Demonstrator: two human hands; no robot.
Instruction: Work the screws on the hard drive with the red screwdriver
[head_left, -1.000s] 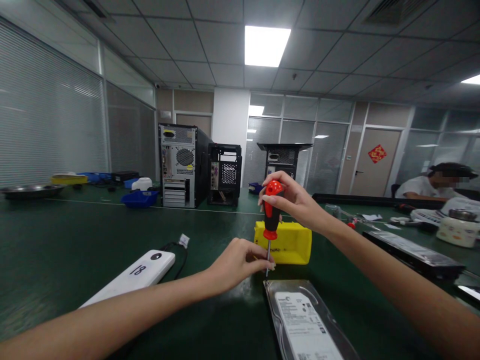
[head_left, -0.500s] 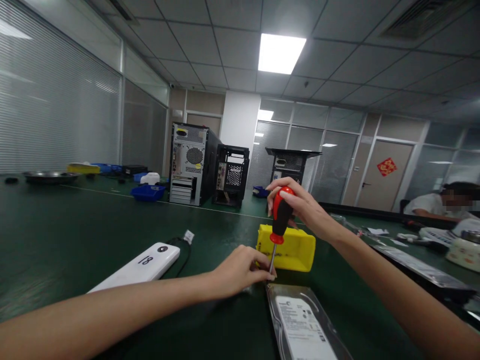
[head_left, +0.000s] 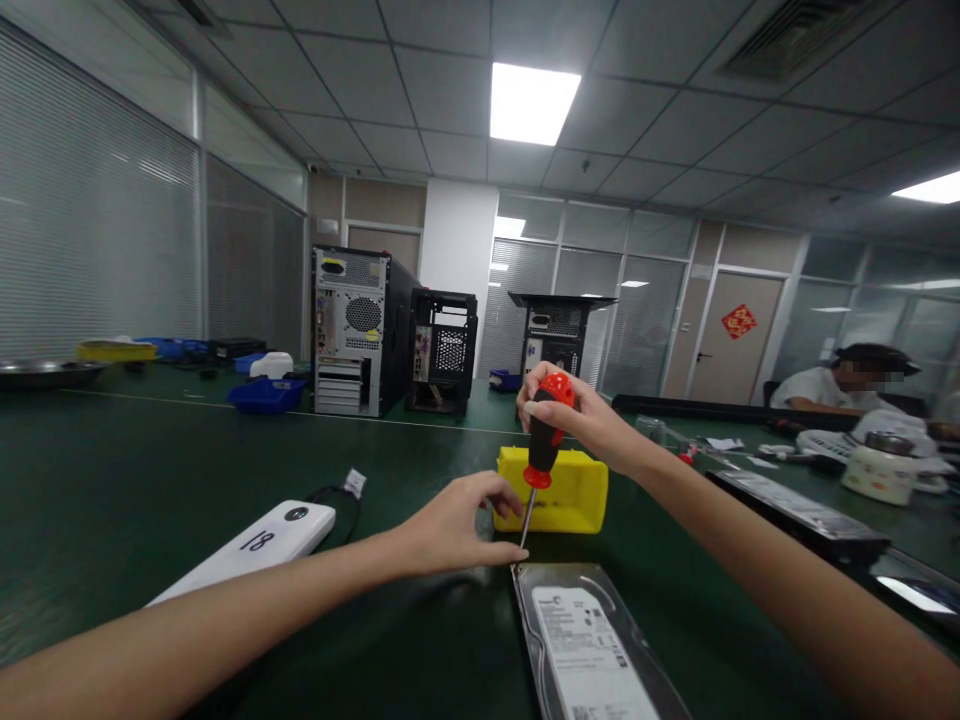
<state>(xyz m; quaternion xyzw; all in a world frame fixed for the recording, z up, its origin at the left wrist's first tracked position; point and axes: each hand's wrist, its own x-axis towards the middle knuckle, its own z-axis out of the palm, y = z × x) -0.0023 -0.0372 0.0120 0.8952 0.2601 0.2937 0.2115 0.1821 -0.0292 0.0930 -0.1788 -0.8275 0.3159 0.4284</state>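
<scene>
A person's two bare hands work over a green tabletop [head_left: 420,665]. The right hand [head_left: 581,415] is wrapped around the red and black handle of a screwdriver [head_left: 542,450], which leans slightly, its metal shaft pointing down. The left hand [head_left: 450,525] is beside the shaft, thumb and fingers spread apart in a loose C. The shaft ends at the near-left corner of the thumb tip, where the far left corner of a silver hard drive [head_left: 592,650] lies; the spot is too small to tell whether the thumb touches the shaft or the tip sits in a screw. The drive lies flat below the hands, white label up. Just beyond them is a yellow bin [head_left: 589,490]. Left of the left hand, partly behind its forearm, lies a white device [head_left: 251,550] marked 18. Farther beyond the hands stands a large computer tower [head_left: 360,330]. Past the right forearm are another drive [head_left: 802,510] and a pale jar [head_left: 881,472].
</scene>
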